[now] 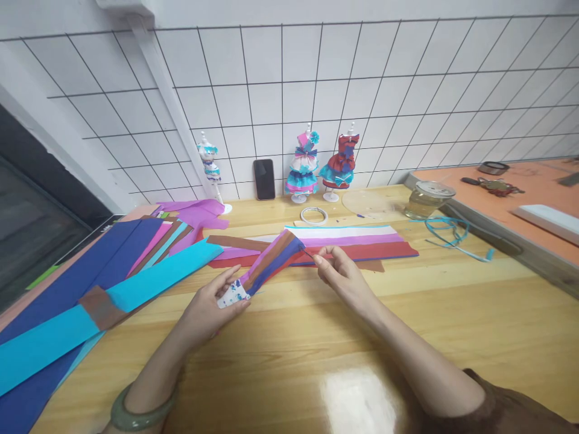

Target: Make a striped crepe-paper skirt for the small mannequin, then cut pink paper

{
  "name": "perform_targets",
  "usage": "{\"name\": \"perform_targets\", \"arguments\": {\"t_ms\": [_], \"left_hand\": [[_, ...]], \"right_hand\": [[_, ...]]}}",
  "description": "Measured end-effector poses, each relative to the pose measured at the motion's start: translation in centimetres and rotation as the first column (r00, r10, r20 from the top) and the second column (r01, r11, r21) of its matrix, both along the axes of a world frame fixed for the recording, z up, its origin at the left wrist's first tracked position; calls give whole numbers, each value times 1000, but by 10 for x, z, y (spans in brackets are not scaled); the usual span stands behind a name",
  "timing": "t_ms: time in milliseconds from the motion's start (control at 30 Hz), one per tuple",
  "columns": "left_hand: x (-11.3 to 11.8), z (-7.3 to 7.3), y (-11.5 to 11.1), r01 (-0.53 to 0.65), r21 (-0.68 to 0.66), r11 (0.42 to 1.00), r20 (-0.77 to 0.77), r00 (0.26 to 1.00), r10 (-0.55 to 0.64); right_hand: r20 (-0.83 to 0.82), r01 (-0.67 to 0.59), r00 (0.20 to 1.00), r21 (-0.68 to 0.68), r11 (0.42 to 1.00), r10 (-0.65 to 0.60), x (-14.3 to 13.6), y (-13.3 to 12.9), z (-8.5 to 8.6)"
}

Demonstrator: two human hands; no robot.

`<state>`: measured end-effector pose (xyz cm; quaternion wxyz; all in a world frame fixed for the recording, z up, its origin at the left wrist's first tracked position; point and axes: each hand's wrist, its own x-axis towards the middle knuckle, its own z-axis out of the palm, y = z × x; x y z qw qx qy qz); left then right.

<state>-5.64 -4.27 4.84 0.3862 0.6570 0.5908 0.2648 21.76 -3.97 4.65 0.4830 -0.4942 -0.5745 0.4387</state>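
Coloured strips (158, 265) lay heaped at frame left, likely pushed aside for working room; at lower centre-left, the left hand (210, 306) gripped a white speckled piece (233, 294) between thumb and fingers, apparently steadying the striped strip (274, 259) slanting up from it to mid-frame. Right of that, the right hand (338, 267) pinched a thin dark tool (308, 253), its tip at the strip's upper corner, probably for finer control than fingertips gave.

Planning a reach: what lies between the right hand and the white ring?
In the head view, flat striped paper lies between the right hand and the white ring.
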Motion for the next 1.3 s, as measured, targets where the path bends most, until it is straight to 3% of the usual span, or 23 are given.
{"name": "perform_targets", "arguments": {"t_ms": [500,867,1300], "left_hand": [[3,0,-1,16,89,996,-103,995,-7],[2,-7,-1,84,193,978,-304,953,-21],[-1,-8,1,55,169,984,-237,971,-14]], "right_hand": [[91,60,994,23,998,-61,0,1,-3],[71,64,995,33,997,-66,-4,-1,-4],[75,74,994,40,996,-77,-3,-3,0]]}}
